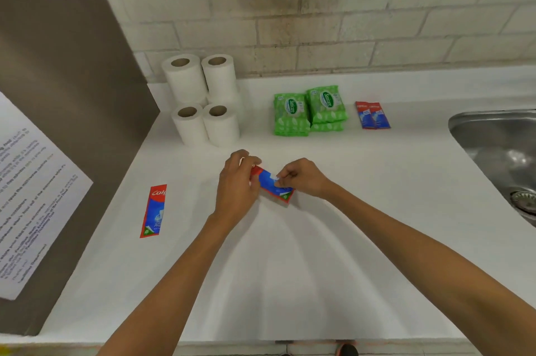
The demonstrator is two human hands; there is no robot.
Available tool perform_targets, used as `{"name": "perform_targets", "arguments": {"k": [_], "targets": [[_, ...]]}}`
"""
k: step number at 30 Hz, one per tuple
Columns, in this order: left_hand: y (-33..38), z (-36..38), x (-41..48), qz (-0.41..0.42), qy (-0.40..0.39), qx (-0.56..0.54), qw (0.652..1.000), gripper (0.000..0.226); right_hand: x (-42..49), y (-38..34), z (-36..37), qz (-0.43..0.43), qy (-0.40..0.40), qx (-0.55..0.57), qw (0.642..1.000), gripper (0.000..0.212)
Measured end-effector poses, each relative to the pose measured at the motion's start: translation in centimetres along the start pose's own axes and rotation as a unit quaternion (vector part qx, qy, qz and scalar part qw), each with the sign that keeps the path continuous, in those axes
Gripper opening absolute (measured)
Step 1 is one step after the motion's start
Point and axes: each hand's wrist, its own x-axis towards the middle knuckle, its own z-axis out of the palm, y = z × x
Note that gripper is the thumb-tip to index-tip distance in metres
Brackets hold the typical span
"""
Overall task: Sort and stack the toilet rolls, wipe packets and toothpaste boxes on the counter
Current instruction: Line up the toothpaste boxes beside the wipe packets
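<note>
Rolls [203, 100] and wipe packets [310, 110] are stacked at the back. One toothpaste box [274, 186] is pinched mid-surface by left hand [236, 181] and right hand [301, 178] fingers; a loose box [153, 210] is left unsorted.

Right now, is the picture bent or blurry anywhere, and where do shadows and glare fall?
Head view: the wide lens bows the counter and wall tiles; the printed notice at left is smeared; overlapping shadows fan beneath the left forearm and right forearm; the sink steel glints; the held toothpaste box looks fairly sharp.
</note>
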Motion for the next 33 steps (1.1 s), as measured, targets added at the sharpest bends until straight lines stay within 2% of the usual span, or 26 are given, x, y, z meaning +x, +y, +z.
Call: {"name": "perform_targets", "arguments": {"k": [3, 6, 9, 12, 15, 17, 26, 33], "targets": [[2.8, 1.3, 1.6, 0.036, -0.028, -0.050, 0.998, 0.029, -0.6, 1.4, -3.2, 0.041, 0.083, 0.089, 0.992, 0.009], [5.5, 3.2, 2.8, 0.048, -0.076, -0.081, 0.993, 0.026, -1.2, 3.0, -6.4, 0.077, 0.153, 0.157, 0.973, 0.013], [7.9, 5.2, 4.0, 0.059, -0.108, -0.099, 0.988, 0.023, -1.5, 5.0, -9.7, 0.126, 0.213, 0.223, 0.943, 0.019], [10.1, 7.1, 5.2, 0.066, -0.129, -0.111, 0.983, 0.023, -1.6, 7.3, -13.2, 0.188, 0.260, 0.262, 0.910, 0.009], [11.4, 8.5, 6.2, 0.068, -0.145, -0.124, 0.979, 0.022, -1.2, 9.4, -15.9, 0.227, 0.301, 0.258, 0.890, 0.028], [12.1, 9.5, 6.9, 0.065, -0.155, -0.136, 0.976, 0.022, -0.7, 10.9, -17.7, 0.239, 0.331, 0.240, 0.881, 0.033], [13.6, 13.3, 9.8, 0.017, -0.169, -0.154, 0.973, 0.022, 4.0, 15.2, -23.5, 0.231, 0.392, 0.164, 0.875, 0.022], [13.0, 14.8, 10.9, -0.005, -0.170, -0.140, 0.975, 0.023, 7.6, 17.9, -25.1, 0.239, 0.389, 0.117, 0.882, 0.025]]}}
